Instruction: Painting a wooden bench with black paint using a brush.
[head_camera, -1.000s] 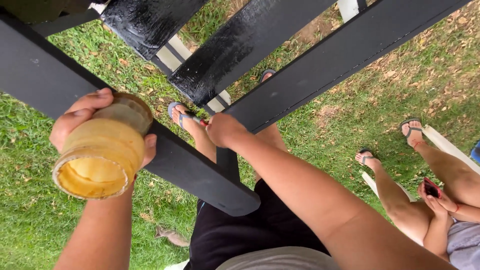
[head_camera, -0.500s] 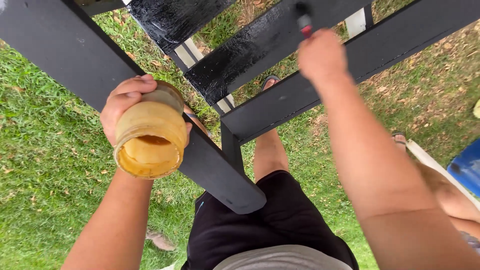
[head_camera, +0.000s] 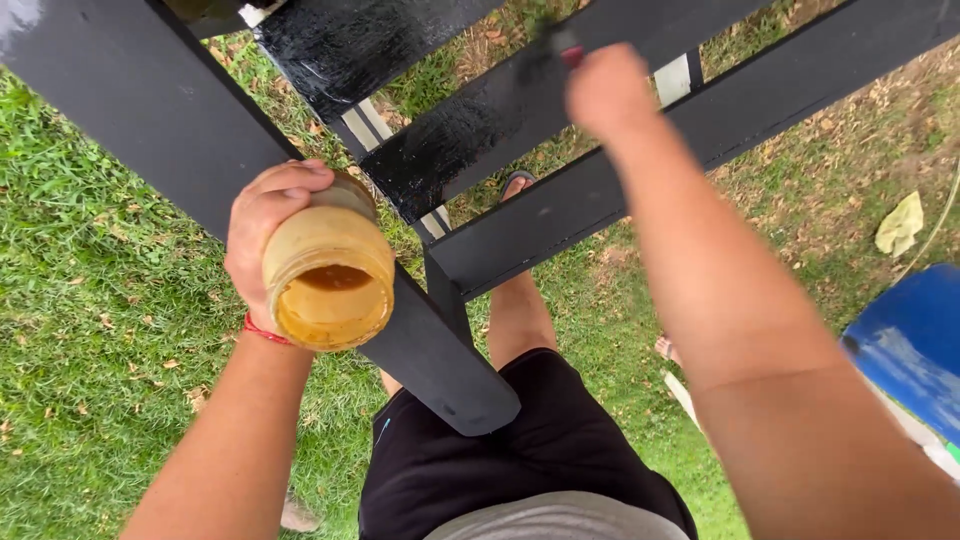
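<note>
brush (head_camera: 545, 50): dark, blurred, tip on a wet black slat (head_camera: 470, 130) of the wooden frame over grass (head_camera: 90, 300); right hand (head_camera: 608, 90) closed round its handle. jar (head_camera: 328, 280): amber-stained, open mouth tilted toward the camera, left hand (head_camera: 265, 225) wrapped round it. handling: stroke along the slat, keep the jar level.
</note>
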